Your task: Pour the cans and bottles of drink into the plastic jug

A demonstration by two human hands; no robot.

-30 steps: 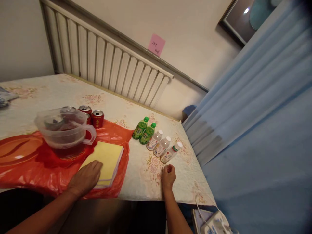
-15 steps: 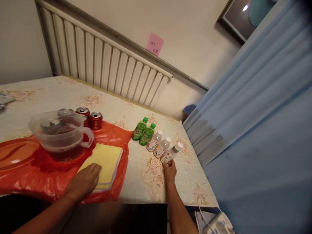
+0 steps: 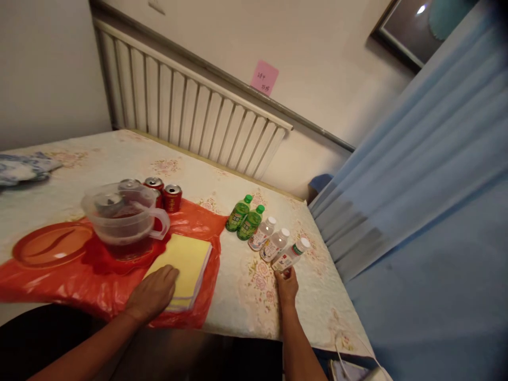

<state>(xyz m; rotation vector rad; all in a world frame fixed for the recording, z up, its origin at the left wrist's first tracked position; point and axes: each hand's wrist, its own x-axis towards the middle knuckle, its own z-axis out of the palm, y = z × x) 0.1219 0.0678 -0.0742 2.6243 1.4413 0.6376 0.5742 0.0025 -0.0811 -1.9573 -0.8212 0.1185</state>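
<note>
My right hand [image 3: 287, 284] grips the lower end of a clear plastic bottle [image 3: 291, 256] with a white cap and a green-and-white label. This bottle ends a slanting row with two other clear white-capped bottles [image 3: 273, 245] and two green drink bottles [image 3: 244, 218]. My left hand [image 3: 154, 293] rests, fingers curled, on a yellow folded stack [image 3: 188, 264] with pale edges; cloth or paper, I cannot tell. Its palm side is hidden. Under the stack lies a red plastic sheet [image 3: 95, 288].
A clear handled jug [image 3: 119, 225] stands on the red sheet, beside an orange-red oval [image 3: 51, 243]. Several red cans [image 3: 172, 198] are behind it. A crumpled patterned cloth [image 3: 24, 168] lies far left. A radiator [image 3: 190, 106] lines the wall; a blue curtain [image 3: 428, 211] hangs at right.
The camera view has turned left, so everything sits further right in the picture. My right hand remains at the end bottle and my left hand on the yellow stack.
</note>
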